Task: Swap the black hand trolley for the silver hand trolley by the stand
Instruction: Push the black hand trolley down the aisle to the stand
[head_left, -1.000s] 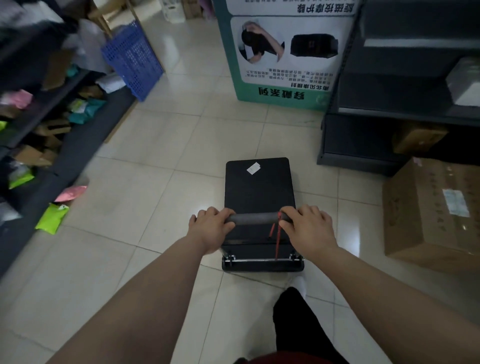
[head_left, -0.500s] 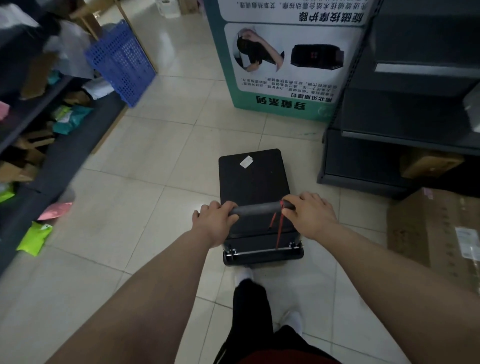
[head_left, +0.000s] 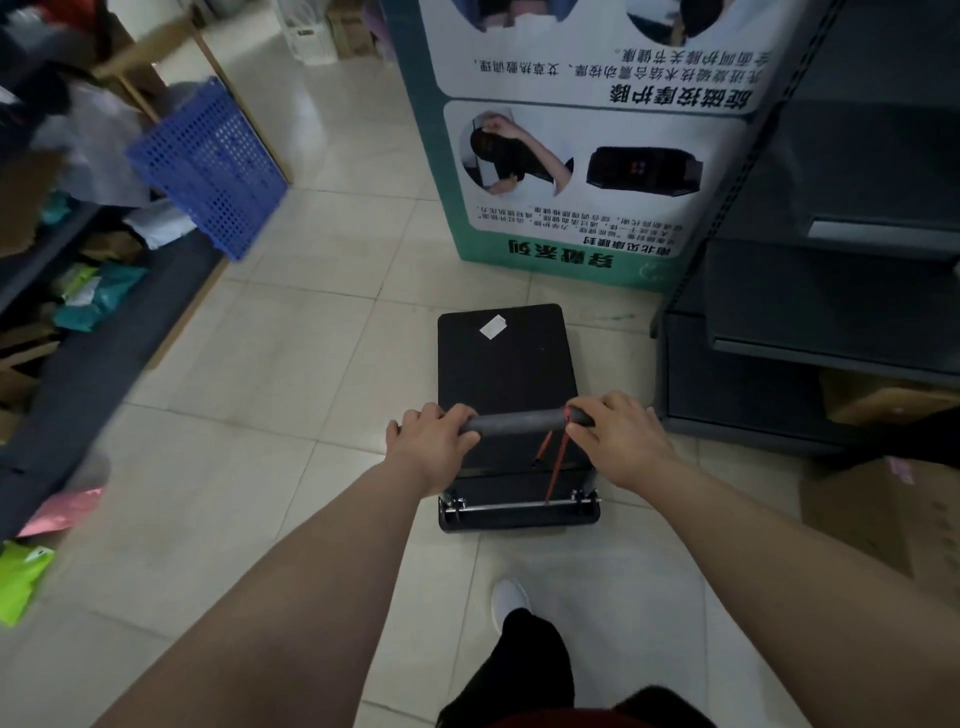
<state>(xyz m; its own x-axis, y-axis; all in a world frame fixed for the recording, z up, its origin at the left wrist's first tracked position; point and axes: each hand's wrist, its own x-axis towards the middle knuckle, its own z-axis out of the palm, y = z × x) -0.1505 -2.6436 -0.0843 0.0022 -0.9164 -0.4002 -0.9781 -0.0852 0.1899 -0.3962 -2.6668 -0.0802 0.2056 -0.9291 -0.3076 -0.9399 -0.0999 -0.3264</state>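
The black hand trolley (head_left: 506, 364) stands on the tiled floor straight ahead of me, a white label on its flat deck. Its grey padded handle (head_left: 514, 421) runs crosswise with red cords hanging from the right end. My left hand (head_left: 434, 441) grips the handle's left end and my right hand (head_left: 618, 441) grips the right end. A green and white advertising stand (head_left: 561, 156) rises just beyond the trolley's front edge. No silver trolley is in view.
Dark shelving (head_left: 810, 312) stands close on the right, a cardboard box (head_left: 883, 519) on the floor beside it. On the left runs a low shelf with packets (head_left: 93, 296) and a tilted blue plastic crate (head_left: 208, 166). My foot in a white shoe (head_left: 509, 603) is behind the trolley.
I have walked forward with the trolley, both hands staying on the handle. The advertising stand and the right shelving are nearer, and the cardboard box has slid toward the right edge.
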